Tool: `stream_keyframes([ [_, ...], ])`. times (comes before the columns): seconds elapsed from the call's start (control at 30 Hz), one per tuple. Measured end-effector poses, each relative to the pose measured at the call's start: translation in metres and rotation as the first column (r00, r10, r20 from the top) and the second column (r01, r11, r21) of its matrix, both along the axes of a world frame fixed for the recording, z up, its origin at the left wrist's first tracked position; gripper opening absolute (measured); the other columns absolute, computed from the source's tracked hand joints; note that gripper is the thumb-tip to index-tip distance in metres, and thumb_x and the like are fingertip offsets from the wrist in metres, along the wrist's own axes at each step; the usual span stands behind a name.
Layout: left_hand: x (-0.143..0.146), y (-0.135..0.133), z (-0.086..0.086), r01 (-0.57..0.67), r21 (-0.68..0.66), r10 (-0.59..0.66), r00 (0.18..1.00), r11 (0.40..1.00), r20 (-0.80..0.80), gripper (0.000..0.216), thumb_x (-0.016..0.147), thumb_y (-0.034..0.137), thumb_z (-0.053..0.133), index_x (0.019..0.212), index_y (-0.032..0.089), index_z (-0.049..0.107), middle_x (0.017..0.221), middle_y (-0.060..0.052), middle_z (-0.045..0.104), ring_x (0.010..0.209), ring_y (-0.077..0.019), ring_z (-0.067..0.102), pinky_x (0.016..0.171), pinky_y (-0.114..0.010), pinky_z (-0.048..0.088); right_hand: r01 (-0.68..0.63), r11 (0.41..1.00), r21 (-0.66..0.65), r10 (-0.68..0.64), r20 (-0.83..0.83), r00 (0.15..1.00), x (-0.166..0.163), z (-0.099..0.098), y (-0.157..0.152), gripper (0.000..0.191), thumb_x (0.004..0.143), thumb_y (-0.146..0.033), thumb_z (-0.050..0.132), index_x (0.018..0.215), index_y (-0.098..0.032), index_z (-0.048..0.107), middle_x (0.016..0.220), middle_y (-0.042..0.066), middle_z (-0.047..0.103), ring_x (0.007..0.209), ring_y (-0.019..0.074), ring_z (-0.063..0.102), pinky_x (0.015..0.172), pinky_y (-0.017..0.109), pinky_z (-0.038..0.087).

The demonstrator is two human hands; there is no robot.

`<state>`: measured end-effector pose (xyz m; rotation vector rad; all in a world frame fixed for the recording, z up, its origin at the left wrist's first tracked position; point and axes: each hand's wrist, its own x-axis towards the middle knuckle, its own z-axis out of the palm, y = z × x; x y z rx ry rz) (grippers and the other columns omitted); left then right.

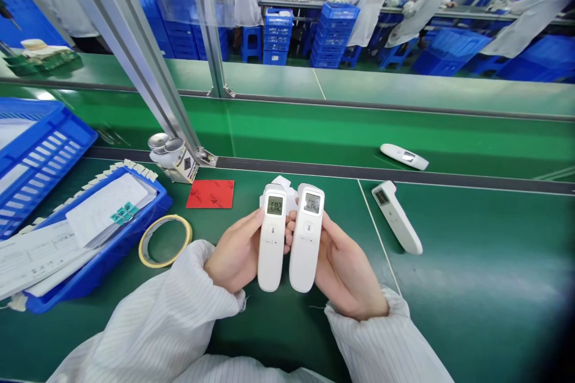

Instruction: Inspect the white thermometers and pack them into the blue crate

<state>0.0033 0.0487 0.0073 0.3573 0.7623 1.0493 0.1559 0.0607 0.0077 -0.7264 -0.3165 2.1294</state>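
Observation:
My left hand is closed round a white infrared thermometer, its small screen lit with dark characters. Close beside it, my right hand grips a second white infrared thermometer, also with characters on its display. Both are held nearly upright with screens towards me, a narrow gap between them. Some fingertips are hidden behind the two bodies. A white piece shows behind their tops; I cannot make out what it is. To the right, a third thermometer lies on the green table.
Another white thermometer is near the dark rail at the back. At left are a tape roll, a red card, a blue tray of papers and a blue crate. A metal post rises behind; people work beyond.

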Motion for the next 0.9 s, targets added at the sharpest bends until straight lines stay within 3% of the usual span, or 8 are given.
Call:
stream_keyframes([
  [0.3,0.0012,-0.0020,-0.0012,-0.032,-0.091,0.030,0.999,0.995,-0.022,0.031,0.095,0.036,0.048,0.103,0.013,0.067,0.092,-0.010,0.065,0.081,-0.0197,0.060,0.078,-0.034,0.050,0.014,1.000,0.004,-0.014,0.009,1.000,-0.0008,0.0028,-0.0021,0.036,0.093,-0.044,0.051,0.098,-0.014,0.070,0.088,0.007,0.069,0.081,0.0174,0.063,0.081,0.034,0.049],
  [0.67,0.0021,-0.0033,-0.0017,-0.034,-0.009,0.034,0.999,0.999,-0.031,0.030,0.095,0.035,0.049,0.106,0.011,0.065,0.090,-0.010,0.065,0.079,-0.0195,0.059,0.079,-0.035,0.049,0.023,1.000,-0.005,-0.022,0.055,0.998,0.0003,0.0005,-0.0024,0.039,0.093,-0.046,0.051,0.099,-0.014,0.071,0.092,0.007,0.070,0.087,0.0186,0.064,0.086,0.035,0.050],
  [0.9,0.0013,-0.0015,-0.0005,-0.064,-0.032,0.064,0.998,0.997,-0.011,0.034,0.094,0.038,0.050,0.106,0.009,0.064,0.094,-0.012,0.065,0.078,-0.0180,0.061,0.072,-0.030,0.051,0.036,0.999,-0.034,-0.035,0.033,0.999,-0.0008,0.0007,-0.0010,0.031,0.093,-0.040,0.051,0.095,-0.017,0.072,0.097,0.007,0.070,0.088,0.0194,0.064,0.082,0.034,0.054],
])
